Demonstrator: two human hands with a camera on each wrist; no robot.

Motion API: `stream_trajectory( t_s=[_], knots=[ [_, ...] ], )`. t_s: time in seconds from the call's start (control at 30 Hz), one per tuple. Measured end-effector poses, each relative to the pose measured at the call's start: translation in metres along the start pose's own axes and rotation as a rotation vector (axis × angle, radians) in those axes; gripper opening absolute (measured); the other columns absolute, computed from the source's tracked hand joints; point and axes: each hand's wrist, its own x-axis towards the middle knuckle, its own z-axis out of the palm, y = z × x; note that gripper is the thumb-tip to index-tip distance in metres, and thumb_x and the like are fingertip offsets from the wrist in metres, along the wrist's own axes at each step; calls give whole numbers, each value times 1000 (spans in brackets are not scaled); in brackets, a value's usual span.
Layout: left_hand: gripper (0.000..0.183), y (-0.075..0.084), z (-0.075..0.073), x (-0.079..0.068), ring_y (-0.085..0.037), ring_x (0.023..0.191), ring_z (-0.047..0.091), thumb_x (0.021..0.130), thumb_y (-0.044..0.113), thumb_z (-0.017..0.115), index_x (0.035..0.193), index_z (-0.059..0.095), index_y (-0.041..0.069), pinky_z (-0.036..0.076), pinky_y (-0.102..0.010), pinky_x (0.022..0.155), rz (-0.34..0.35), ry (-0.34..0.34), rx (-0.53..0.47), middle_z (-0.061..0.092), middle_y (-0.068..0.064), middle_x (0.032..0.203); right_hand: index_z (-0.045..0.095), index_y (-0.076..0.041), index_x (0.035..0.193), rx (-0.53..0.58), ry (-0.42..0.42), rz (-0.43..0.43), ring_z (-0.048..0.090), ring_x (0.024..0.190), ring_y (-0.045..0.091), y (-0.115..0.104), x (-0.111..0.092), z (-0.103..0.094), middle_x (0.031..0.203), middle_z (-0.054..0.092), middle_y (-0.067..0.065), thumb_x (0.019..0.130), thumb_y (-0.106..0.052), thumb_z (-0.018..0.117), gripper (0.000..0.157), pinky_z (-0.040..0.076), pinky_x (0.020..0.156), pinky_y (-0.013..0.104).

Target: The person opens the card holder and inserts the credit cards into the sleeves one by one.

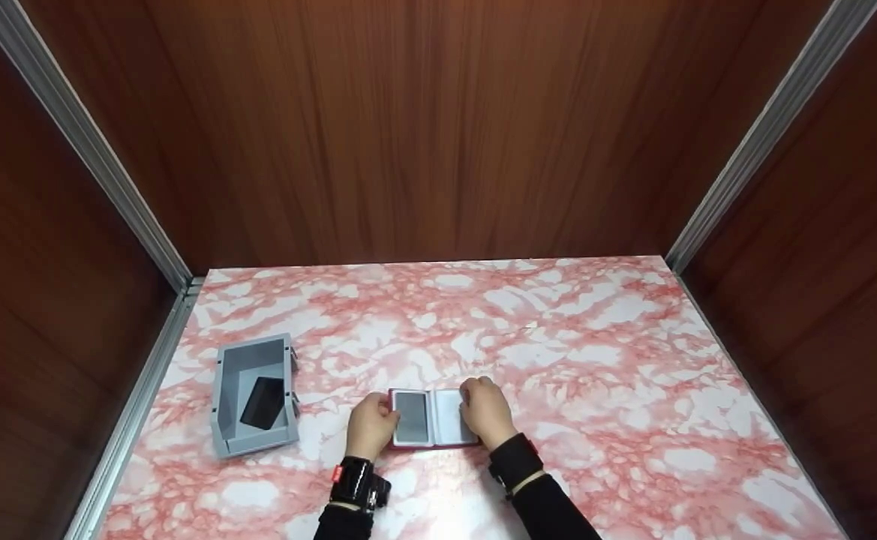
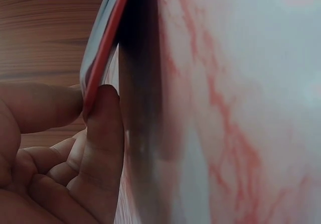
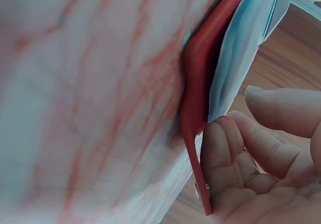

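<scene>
A small red-covered card holder point(image 1: 432, 420) lies opened flat, with a grey panel on its left side and whitish clear sleeves on its right. At its left edge my left hand point(image 1: 373, 426) pinches the red cover point(image 2: 104, 45) between thumb and a finger, as the left wrist view shows. My right hand point(image 1: 488, 412) is at the opposite edge. Its bent fingertips point(image 3: 216, 136) touch the edge of the sleeves point(image 3: 235, 58) beside the red flap point(image 3: 194, 158), while the thumb stands apart from them. A metal snap shows near the flap's end.
To the left, a grey plastic bin point(image 1: 292, 435) stands on the red-and-white marbled table point(image 1: 596, 360). A black flat rectangular item point(image 1: 263, 403) leans inside it. Wood-grain panels point(image 1: 423, 135) with metal corner posts point(image 1: 108, 157) enclose the table at the back and both sides.
</scene>
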Motion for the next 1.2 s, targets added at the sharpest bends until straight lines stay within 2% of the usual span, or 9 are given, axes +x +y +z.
stream_trajectory(
  t_s=[0.33,0.63,0.87,1.2],
  knots=[
    [24,0,1,0,-22,68,61,78,2,74,99,66,-5,50,-40,66,4,8,-3,65,-6,72,63,-2,85,-10,-23,6,58,71,32,2,0,2,79,53,9,73,3,73,17,50,66,43],
    [26,-1,-1,1,-25,74,64,80,4,74,102,66,-6,52,-42,71,-7,-4,-8,68,-9,78,64,0,88,-4,-19,10,60,73,35,2,-1,2,82,55,12,73,5,74,19,51,67,46],
    [28,-1,-9,1,-34,85,68,81,7,75,104,65,-7,52,-47,79,13,35,26,71,-17,88,64,-1,87,-11,-11,5,60,71,35,3,-1,3,81,56,12,72,4,73,18,51,64,46],
    [30,0,-23,7,-29,75,65,83,10,72,106,65,-8,52,-45,74,29,71,45,69,-9,78,64,-1,88,-9,-12,1,60,73,35,3,-2,2,82,57,13,71,5,74,20,51,65,46]
  ],
)
